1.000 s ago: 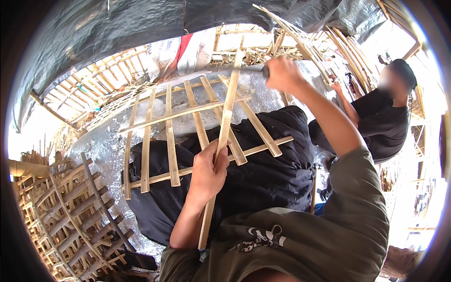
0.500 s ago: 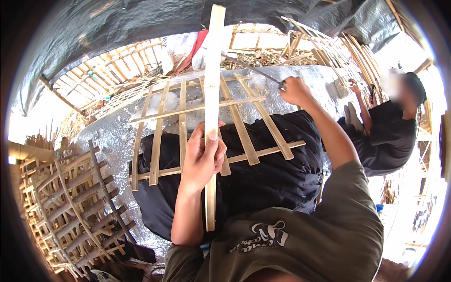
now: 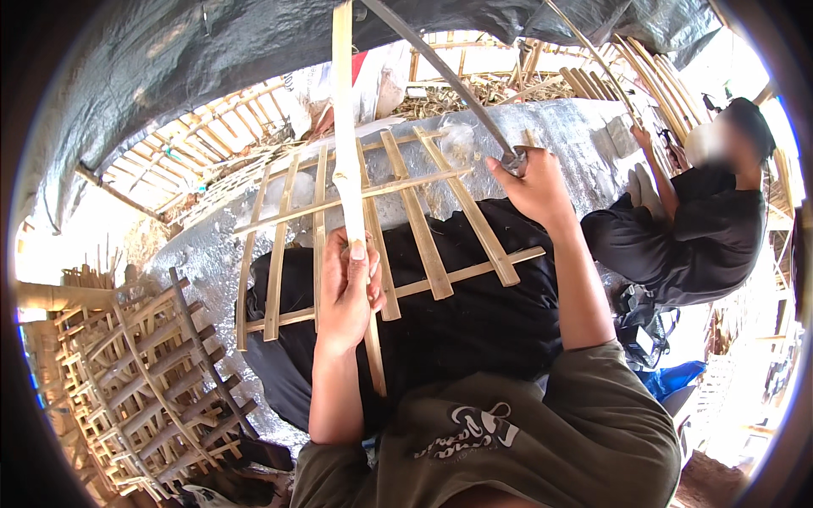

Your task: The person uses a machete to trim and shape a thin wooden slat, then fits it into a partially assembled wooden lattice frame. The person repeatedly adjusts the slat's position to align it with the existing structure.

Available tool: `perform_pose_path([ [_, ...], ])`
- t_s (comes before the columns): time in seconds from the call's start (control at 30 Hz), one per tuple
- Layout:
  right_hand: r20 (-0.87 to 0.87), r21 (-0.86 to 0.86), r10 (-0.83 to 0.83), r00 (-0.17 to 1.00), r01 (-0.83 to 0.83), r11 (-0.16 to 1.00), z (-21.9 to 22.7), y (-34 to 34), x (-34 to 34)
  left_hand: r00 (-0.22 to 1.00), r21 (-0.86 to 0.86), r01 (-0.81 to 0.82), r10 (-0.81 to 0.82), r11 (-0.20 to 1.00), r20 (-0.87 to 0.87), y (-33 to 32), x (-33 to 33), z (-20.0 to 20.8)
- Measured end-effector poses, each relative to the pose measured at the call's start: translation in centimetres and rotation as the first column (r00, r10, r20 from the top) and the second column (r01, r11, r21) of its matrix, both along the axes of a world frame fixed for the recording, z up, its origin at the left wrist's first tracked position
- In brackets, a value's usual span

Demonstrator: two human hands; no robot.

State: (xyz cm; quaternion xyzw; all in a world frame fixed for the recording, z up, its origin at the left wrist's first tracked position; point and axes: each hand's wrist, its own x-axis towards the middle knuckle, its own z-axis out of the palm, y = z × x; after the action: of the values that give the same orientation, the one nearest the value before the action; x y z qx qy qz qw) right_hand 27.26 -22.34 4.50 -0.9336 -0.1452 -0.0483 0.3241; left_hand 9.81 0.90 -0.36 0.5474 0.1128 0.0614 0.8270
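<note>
My left hand (image 3: pixel 345 292) is closed round a long pale bamboo strip (image 3: pixel 345 127), which stands nearly upright in front of me and tilts slightly. In my right hand (image 3: pixel 540 188) is the handle of a machete (image 3: pixel 453 80); its long, narrow grey blade slants up and left toward the strip's upper end. A gap shows between blade and strip. A bamboo lattice (image 3: pixel 421 237) of several slats crossed by thin rails rests over my black-clothed lap (image 3: pixel 483 330), behind the strip. The left hand partly hides the lattice.
Several bamboo lattices (image 3: pixel 157 372) are piled at the left. A person in black (image 3: pixel 677 245) sits at the right, one hand on a thin stick. A blue plastic bag (image 3: pixel 673 378) lies near my right elbow. Grey tarp (image 3: pixel 246 51) hangs overhead; a shiny sheet (image 3: pixel 559 127) covers the ground.
The machete has swung upward, and its blade now rises past the frame's top edge. The bamboo strip has shifted left and turned, its top leaning left. Both hands keep their holds.
</note>
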Motion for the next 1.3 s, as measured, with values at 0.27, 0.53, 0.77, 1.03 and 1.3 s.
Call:
perform_pose_path([
  [0.27, 0.233, 0.023, 0.009, 0.972, -0.014, 1.0, 0.2, -3.2, -5.6, 0.985, 0.293, 0.138, -0.1, 0.946, -0.142, -3.4, -1.0, 2.7],
  [0.53, 0.27, -0.055, 0.163, 0.949, -0.154, 0.987, 0.2, -4.9, -5.2, 0.911, 0.167, 0.384, -0.343, 0.908, -0.23, -6.2, -1.1, 3.0],
  [0.77, 0.304, -0.177, 0.26, 0.917, -0.213, 0.961, 2.5, -1.0, -0.2, 0.969, 0.435, 0.183, -0.086, 0.882, -0.233, -5.0, 2.3, 3.1],
  [1.03, 0.274, -0.104, 0.322, 0.906, -0.305, 0.947, 1.3, 2.0, 1.6, 0.943, 0.417, 0.085, 0.062, 0.905, -0.327, -3.6, 1.8, 0.4],
  [1.3, 0.175, -0.266, 0.336, 0.925, -0.284, 0.921, -1.3, 2.1, 0.7, 0.951, 0.416, 0.027, 0.104, 0.909, -0.29, -4.2, 0.3, -0.1],
])
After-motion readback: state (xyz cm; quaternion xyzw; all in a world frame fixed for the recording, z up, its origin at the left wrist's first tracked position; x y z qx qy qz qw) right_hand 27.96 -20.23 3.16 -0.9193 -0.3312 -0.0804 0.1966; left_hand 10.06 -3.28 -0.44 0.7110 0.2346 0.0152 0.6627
